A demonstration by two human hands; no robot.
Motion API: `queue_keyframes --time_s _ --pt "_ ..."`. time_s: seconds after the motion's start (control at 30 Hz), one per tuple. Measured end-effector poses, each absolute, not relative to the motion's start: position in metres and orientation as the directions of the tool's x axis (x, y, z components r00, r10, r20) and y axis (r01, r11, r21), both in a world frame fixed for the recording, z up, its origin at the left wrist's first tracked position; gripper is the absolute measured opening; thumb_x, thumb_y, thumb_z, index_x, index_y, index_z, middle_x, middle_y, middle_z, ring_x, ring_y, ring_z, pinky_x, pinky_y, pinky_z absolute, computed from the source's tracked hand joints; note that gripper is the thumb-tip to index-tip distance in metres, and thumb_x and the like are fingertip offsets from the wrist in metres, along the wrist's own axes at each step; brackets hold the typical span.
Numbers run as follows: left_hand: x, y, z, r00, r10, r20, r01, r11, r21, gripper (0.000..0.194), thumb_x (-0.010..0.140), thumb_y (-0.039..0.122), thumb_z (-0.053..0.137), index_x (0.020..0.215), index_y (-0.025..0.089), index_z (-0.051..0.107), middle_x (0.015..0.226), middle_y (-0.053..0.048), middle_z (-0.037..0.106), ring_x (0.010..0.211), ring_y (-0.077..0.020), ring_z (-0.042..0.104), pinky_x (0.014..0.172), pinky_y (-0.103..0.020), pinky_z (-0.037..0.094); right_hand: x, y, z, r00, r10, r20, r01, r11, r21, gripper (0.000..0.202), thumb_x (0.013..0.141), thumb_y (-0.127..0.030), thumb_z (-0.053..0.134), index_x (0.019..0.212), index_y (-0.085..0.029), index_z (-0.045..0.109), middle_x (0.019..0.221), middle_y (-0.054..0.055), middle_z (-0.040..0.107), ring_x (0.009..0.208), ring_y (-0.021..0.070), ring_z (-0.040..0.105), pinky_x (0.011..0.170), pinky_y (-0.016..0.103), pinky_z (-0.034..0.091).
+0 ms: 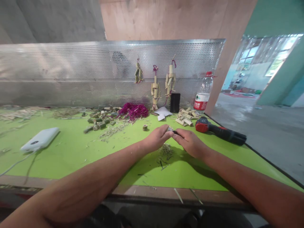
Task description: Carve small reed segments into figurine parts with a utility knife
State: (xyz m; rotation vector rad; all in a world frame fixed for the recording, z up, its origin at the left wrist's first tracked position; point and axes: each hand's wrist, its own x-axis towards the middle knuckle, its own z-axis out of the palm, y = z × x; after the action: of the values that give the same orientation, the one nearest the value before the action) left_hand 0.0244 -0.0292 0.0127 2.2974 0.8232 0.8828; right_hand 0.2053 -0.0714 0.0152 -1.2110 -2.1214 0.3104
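A person's bare hands come close together above a lime-green tabletop (83, 158), fingers curled in around a small black-and-pale item (175, 132). The left hand (156, 138) grips at its pale, greyish end; the right hand (191, 143) is closed about the black part, slim and handle-like. Fingers cover most of it, and whether it is one piece or two pressed together cannot be told.

Just below the hands lies a loose heap of pale shavings (166, 149), thin and curled, with a few darker slivers toward the near edge. Beyond the left hand, slightly to its left, stands a short bamboo ring (145, 127), brownish with a hollow top. Farther out on that side sit uncut-looking, greenish bamboo sections (96, 123) and a tangle of magenta cord (133, 111). A white power bank (40, 138), cable attached, rests well to the left of the left hand.

Straight beyond the hands are a white sheet of paper (162, 112) and, against a perforated metal panel (90, 69), a jointed bamboo figure (170, 79) tied with cord. Beyond the right hand lie smooth, cream-coloured bamboo tubes (187, 122); to its right, a red-and-black cordless power tool (223, 132), with a red-capped plastic bottle (201, 98) behind.
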Motion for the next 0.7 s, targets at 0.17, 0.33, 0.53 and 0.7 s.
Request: queue_keyframes --time_s 0.17,0.33,0.53,0.7 --pt "0.0249 -0.0315 0.015 0.578 0.714 0.396 0.369 -0.661 0.654 0.037 0.091 0.05 0.039 0.075 0.018 0.041 0.068 0.001 0.041 0.064 -0.0123 0.038 0.057 -0.025 0.028 0.2036 -0.0738 0.017 -0.325 0.845 0.425 0.631 0.528 -0.568 0.038 0.093 -0.049 0.041 0.068 -0.02 0.04 0.06 -0.003 0.045 0.057 0.0119 0.04 0.054 0.026 0.028" --pt "0.0261 -0.0328 0.0121 0.596 0.695 0.402 0.254 -0.639 0.726 0.034 0.092 0.05 0.038 0.083 0.017 0.042 0.07 0.002 0.04 0.064 -0.0116 0.035 0.057 -0.025 0.03 0.2019 -0.0753 0.0183 -0.321 0.86 0.398 0.583 0.51 -0.632 0.036 0.092 -0.046 0.042 0.067 -0.02 0.041 0.057 -0.004 0.043 0.056 0.0115 0.04 0.052 0.025 0.029" --pt "0.0237 -0.0315 0.0124 0.639 0.655 0.404 0.245 -0.671 0.7 0.033 0.093 0.049 0.035 0.085 0.017 0.042 0.075 0.0 0.042 0.067 -0.0123 0.037 0.06 -0.026 0.032 0.2021 -0.0747 0.0155 -0.339 0.854 0.394 0.605 0.519 -0.604 0.035 0.093 -0.046 0.042 0.071 -0.019 0.044 0.061 -0.003 0.047 0.058 0.0116 0.041 0.054 0.026 0.03" --pt "0.0244 -0.0316 0.0152 0.601 0.698 0.389 0.329 -0.659 0.676 0.037 0.093 0.051 0.034 0.079 0.017 0.04 0.071 0.001 0.04 0.064 -0.0117 0.035 0.057 -0.025 0.029 0.2022 -0.0743 0.0141 -0.3 0.852 0.428 0.656 0.511 -0.556 0.037 0.093 -0.048 0.041 0.07 -0.019 0.044 0.062 -0.002 0.047 0.059 0.0121 0.041 0.055 0.027 0.028"
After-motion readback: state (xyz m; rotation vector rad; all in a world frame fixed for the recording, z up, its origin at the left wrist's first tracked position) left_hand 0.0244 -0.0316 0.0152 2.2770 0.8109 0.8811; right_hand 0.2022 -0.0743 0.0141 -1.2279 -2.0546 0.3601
